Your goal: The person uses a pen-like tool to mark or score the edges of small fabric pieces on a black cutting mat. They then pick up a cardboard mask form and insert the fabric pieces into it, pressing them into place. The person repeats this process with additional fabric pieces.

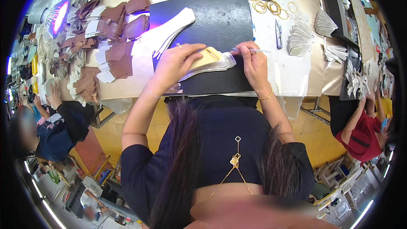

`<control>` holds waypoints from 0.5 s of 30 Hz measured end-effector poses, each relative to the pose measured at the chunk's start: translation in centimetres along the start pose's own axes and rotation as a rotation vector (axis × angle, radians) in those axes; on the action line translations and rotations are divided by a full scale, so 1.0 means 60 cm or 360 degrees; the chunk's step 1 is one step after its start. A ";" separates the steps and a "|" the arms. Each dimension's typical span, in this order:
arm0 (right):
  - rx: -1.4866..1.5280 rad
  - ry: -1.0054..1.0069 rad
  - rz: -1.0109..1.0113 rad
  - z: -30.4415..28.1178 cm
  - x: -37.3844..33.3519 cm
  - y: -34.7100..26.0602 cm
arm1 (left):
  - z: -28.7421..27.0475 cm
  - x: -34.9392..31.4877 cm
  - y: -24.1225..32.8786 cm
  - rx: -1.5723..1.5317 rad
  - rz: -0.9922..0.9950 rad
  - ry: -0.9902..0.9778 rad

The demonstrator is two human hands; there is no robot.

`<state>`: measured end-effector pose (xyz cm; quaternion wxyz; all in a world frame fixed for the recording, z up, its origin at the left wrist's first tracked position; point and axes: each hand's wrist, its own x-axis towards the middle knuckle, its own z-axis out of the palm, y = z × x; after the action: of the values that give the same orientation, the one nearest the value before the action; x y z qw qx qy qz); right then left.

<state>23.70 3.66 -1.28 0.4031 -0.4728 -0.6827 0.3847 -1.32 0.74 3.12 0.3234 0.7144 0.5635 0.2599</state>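
Observation:
My left hand (178,62) is closed on a pale yellow slotted template (205,58), pressing it over a small stack of white cut pieces (227,62). A slim pen-like tool (259,50) sits pinched in my right hand (255,62), its tip near the far right end of that stack. Beneath both hands lies a black cutting mat (214,21). Just beyond my left hand, a fanned pile of long white pieces (171,29) rests partly on the mat. The undersides of the template and stack are hidden.
Brown and white cut pieces (118,57) lie in piles on the left, below a glowing lamp (59,17). Right of the mat are thread snips (278,34), yellow rubber bands (271,7) and fanned pale pieces (301,38). Other people work at both sides.

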 end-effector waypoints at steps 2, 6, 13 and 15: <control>0.0030 -0.0011 -0.0006 0.001 0.000 0.000 | 0.016 0.004 -0.005 0.0072 0.0114 -0.0073; -0.0039 -0.0080 -0.0015 -0.004 -0.007 0.003 | 0.033 -0.007 -0.016 0.0176 0.0306 -0.0179; -0.0057 -0.0094 0.0011 -0.001 -0.016 0.003 | 0.053 -0.012 -0.025 0.0453 0.0681 0.0083; -0.0062 -0.0084 -0.0027 -0.001 -0.016 0.001 | 0.059 -0.014 -0.026 0.0508 0.0686 0.0130</control>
<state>24.00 2.80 -1.49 0.3789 -0.4643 -0.7045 0.3802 0.09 -0.45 -0.40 0.1208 0.8487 0.4449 0.2591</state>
